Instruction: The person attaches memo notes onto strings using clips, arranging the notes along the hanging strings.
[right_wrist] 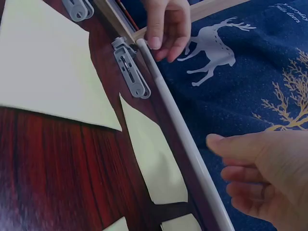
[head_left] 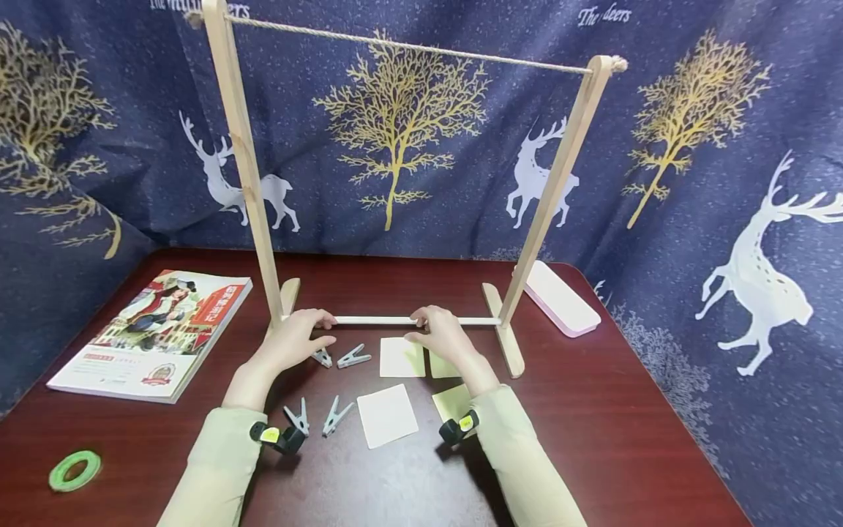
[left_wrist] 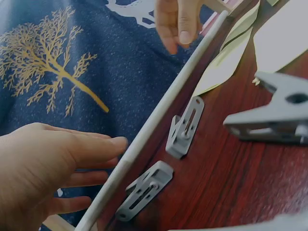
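Note:
A white rod [head_left: 375, 320] runs low between the two uprights of a wooden stand [head_left: 248, 168], which has a rope [head_left: 408, 45] tied across its top. My left hand [head_left: 294, 340] is at the rod's left part; in the left wrist view its thumb tip comes up against or very near the rod, fingers loosely bent on the far side. Farther right, my right hand [head_left: 443, 335] hovers by the rod, and the right wrist view shows a gap between thumb and rod. Grey clothespins [head_left: 354, 356] and pale yellow square sheets [head_left: 402, 358] lie nearer me.
A magazine [head_left: 158, 329] lies at the left, with a green ring [head_left: 75, 471] in front of it. Behind the stand's right foot [head_left: 507, 340] is a pale pink-edged box [head_left: 563, 298]. A dark blue cloth [head_left: 448, 241] with trees and deer hangs behind the table.

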The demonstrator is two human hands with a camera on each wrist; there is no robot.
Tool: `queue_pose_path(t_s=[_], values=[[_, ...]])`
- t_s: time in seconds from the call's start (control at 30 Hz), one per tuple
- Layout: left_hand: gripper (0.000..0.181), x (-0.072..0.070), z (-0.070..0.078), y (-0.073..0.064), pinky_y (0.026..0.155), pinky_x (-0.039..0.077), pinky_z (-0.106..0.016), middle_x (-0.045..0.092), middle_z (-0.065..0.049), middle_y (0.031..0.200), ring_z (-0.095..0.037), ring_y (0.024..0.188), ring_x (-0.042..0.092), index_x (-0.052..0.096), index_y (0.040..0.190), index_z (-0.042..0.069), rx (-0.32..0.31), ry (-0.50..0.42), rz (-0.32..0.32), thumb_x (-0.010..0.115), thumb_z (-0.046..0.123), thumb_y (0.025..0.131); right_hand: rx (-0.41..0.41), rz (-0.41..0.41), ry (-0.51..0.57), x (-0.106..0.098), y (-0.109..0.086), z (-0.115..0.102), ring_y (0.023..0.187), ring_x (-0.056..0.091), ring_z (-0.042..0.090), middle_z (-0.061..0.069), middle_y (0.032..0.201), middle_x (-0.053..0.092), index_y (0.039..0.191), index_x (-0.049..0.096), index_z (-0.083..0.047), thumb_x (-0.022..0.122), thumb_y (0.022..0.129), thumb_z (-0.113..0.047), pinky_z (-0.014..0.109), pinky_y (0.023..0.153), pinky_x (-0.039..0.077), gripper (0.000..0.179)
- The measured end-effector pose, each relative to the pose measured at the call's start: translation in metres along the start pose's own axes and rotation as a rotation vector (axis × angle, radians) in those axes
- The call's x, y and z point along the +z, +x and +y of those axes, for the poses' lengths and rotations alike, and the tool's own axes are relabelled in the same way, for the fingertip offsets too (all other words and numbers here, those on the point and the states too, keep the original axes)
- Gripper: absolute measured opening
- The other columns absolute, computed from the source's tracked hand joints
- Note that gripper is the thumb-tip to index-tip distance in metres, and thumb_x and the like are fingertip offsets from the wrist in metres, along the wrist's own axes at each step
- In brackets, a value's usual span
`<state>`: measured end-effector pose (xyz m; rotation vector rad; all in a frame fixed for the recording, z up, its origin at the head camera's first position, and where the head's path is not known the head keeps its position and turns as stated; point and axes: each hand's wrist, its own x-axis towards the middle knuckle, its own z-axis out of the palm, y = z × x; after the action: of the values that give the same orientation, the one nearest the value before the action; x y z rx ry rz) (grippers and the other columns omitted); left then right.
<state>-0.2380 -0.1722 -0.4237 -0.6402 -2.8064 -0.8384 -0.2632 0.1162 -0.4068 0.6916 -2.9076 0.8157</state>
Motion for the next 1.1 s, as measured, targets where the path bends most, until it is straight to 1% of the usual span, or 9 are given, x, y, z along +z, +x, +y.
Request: queue_pose_path(t_s=[0.13,0.2,0.37,0.43,0.5,0.63,0.8,0.9,1.1], values=[[0.029,-0.001,-0.006,-0.002,0.092,0.050,-0.050,0.069,-0.017,0.106,-0.036,0.105,0.064,0.065,0.111,-0.002,-0.002,-0.038,-0.046,0.073,0.009,0.086,0.013,-0.037,0.009,0.005,0.003,0.001,0.088,0.064,0.023,0.010,0.096,0.067,0.110,0.069,-0.002,0.078,0.084,-0.019,0.035,0.079,0.052,0.033],[0.032,0.000,-0.006,-0.003,0.094,0.049,-0.051,0.068,-0.018,0.109,-0.037,0.108,0.063,0.064,0.113,-0.003,-0.007,-0.058,-0.071,0.074,0.008,0.085,0.006,-0.030,0.016,0.009,0.001,0.003,0.085,0.065,0.022,0.010,0.095,0.068,0.108,0.070,-0.003,0.079,0.082,-0.018,0.034,0.079,0.052,0.032],[0.045,-0.001,-0.008,-0.006,0.095,0.048,-0.051,0.068,-0.020,0.113,-0.037,0.110,0.063,0.064,0.118,-0.005,-0.007,-0.076,-0.125,0.079,0.011,0.080,-0.013,-0.050,0.023,0.018,-0.004,0.006,0.083,0.064,0.020,0.010,0.095,0.071,0.109,0.070,-0.002,0.080,0.080,-0.016,0.032,0.078,0.051,0.034],[0.049,-0.002,-0.009,-0.007,0.096,0.048,-0.051,0.068,-0.020,0.114,-0.036,0.110,0.063,0.063,0.119,-0.005,-0.003,-0.078,-0.130,0.081,0.014,0.077,-0.010,-0.079,0.014,0.018,-0.005,0.006,0.090,0.065,0.023,0.011,0.101,0.071,0.113,0.069,-0.002,0.081,0.080,-0.018,0.035,0.083,0.051,0.039],[0.052,-0.003,-0.011,-0.007,0.096,0.048,-0.051,0.069,-0.020,0.114,-0.036,0.110,0.063,0.064,0.119,-0.006,-0.001,-0.079,-0.128,0.083,0.016,0.076,-0.012,-0.102,-0.006,0.018,-0.005,0.006,0.102,0.065,0.027,0.013,0.111,0.070,0.118,0.067,-0.001,0.081,0.080,-0.021,0.039,0.092,0.051,0.046],[0.052,-0.003,-0.012,-0.007,0.097,0.048,-0.050,0.069,-0.019,0.114,-0.036,0.111,0.063,0.064,0.119,-0.005,-0.020,-0.077,-0.147,0.083,0.018,0.076,-0.020,-0.140,-0.067,0.018,-0.003,0.006,0.123,0.057,0.032,0.014,0.125,0.066,0.124,0.064,0.000,0.082,0.078,-0.025,0.042,0.105,0.044,0.056],[0.051,-0.003,-0.012,-0.005,0.097,0.047,-0.050,0.067,-0.019,0.118,-0.036,0.114,0.061,0.064,0.121,-0.004,-0.059,-0.067,-0.195,0.082,0.016,0.078,-0.041,-0.182,-0.133,0.018,-0.002,0.005,0.127,0.055,0.033,0.016,0.128,0.064,0.125,0.063,0.001,0.082,0.078,-0.027,0.041,0.107,0.042,0.057],[0.051,-0.004,-0.013,-0.006,0.096,0.048,-0.049,0.067,-0.019,0.119,-0.035,0.114,0.061,0.064,0.121,-0.004,-0.073,-0.067,-0.203,0.082,0.014,0.077,-0.059,-0.186,-0.167,0.019,-0.002,0.005,0.127,0.054,0.033,0.017,0.128,0.063,0.125,0.064,0.002,0.082,0.078,-0.028,0.040,0.108,0.041,0.058],[0.050,-0.003,-0.013,-0.007,0.095,0.049,-0.048,0.069,-0.018,0.117,-0.033,0.111,0.063,0.065,0.119,-0.004,-0.060,-0.032,-0.219,0.083,0.007,0.074,-0.082,-0.176,-0.204,0.022,-0.002,0.006,0.121,0.057,0.030,0.016,0.124,0.065,0.122,0.065,0.002,0.083,0.076,-0.029,0.038,0.106,0.043,0.058]])
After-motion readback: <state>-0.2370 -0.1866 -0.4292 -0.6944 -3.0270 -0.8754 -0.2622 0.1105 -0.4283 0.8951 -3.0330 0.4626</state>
